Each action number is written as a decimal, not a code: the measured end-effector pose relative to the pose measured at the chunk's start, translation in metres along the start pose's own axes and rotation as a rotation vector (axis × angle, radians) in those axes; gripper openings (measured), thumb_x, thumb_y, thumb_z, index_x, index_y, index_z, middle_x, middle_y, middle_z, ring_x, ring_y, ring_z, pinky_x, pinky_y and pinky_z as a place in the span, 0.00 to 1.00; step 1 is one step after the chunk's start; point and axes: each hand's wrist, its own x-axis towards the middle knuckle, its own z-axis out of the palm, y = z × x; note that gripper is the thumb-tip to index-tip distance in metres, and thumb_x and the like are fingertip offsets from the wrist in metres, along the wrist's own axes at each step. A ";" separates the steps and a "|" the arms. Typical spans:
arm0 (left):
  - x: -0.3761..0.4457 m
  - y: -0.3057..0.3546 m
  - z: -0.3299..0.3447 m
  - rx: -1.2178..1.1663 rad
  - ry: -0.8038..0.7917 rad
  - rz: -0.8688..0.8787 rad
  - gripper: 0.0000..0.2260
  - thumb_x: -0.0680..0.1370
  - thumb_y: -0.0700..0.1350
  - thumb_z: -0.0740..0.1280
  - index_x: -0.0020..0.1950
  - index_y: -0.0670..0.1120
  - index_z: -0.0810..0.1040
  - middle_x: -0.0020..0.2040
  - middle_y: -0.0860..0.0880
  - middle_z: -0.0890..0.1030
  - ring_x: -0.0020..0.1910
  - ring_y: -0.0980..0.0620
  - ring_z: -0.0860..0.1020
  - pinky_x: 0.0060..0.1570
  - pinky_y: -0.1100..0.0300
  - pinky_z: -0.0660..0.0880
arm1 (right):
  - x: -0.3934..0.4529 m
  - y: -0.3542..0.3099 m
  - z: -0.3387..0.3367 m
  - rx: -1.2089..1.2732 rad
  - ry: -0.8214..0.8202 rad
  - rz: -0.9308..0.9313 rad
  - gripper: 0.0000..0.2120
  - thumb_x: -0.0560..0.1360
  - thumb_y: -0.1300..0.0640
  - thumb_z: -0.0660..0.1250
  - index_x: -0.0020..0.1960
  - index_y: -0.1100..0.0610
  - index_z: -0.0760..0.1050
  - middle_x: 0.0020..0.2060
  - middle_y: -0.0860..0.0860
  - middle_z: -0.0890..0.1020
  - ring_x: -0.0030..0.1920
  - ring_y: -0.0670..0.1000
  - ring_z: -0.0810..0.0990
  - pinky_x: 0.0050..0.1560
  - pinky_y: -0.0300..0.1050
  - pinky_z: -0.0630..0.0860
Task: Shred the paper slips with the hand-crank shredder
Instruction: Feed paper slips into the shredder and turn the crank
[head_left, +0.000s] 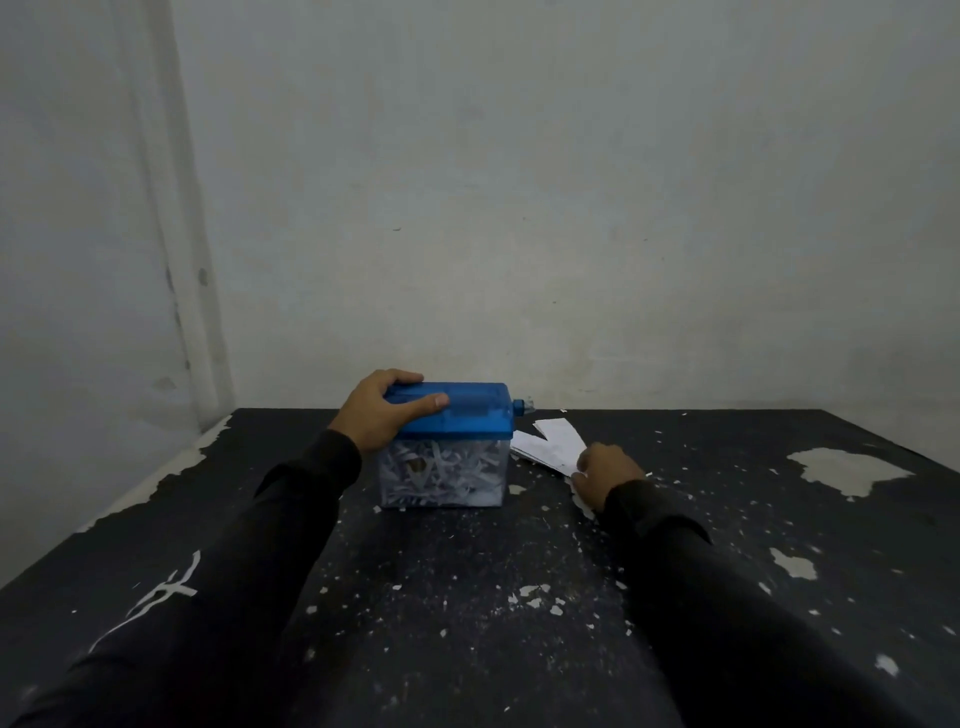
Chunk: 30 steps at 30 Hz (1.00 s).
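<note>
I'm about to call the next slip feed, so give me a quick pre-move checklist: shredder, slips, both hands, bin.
1. Shredder steadied: ok. The left hand grips the blue shredder top, thumb along its front.
2. Slip in hand: cannot tell. The right hand is on the near edge of the paper slips; its fingertips are hidden.
3. Slips within reach: ok. They lie on the table just right of the shredder.
4. Crank free: ok. The crank hub on the right end has nothing on it.
5. Bin room: cannot tell. The clear bin already holds many shreds.
6. Feed slot clear: cannot tell from this angle.
</note>
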 end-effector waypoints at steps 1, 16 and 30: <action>0.000 0.000 0.000 -0.006 0.001 0.001 0.28 0.70 0.59 0.78 0.66 0.47 0.79 0.62 0.50 0.78 0.56 0.55 0.79 0.47 0.68 0.75 | 0.000 -0.002 0.000 -0.014 0.015 0.010 0.13 0.81 0.53 0.64 0.58 0.60 0.79 0.56 0.58 0.82 0.53 0.58 0.82 0.54 0.48 0.78; -0.001 0.000 -0.001 -0.023 -0.002 0.004 0.29 0.69 0.60 0.77 0.65 0.48 0.79 0.62 0.50 0.78 0.57 0.54 0.79 0.49 0.66 0.76 | -0.009 -0.003 -0.009 0.156 0.154 0.006 0.05 0.77 0.58 0.68 0.47 0.59 0.81 0.45 0.55 0.84 0.45 0.55 0.82 0.49 0.49 0.80; 0.002 0.022 -0.013 0.160 -0.151 -0.055 0.38 0.64 0.73 0.74 0.66 0.51 0.77 0.61 0.54 0.77 0.56 0.56 0.77 0.52 0.63 0.72 | -0.019 -0.016 -0.069 0.499 0.711 -0.129 0.06 0.79 0.55 0.67 0.52 0.50 0.83 0.30 0.46 0.75 0.34 0.52 0.76 0.37 0.44 0.70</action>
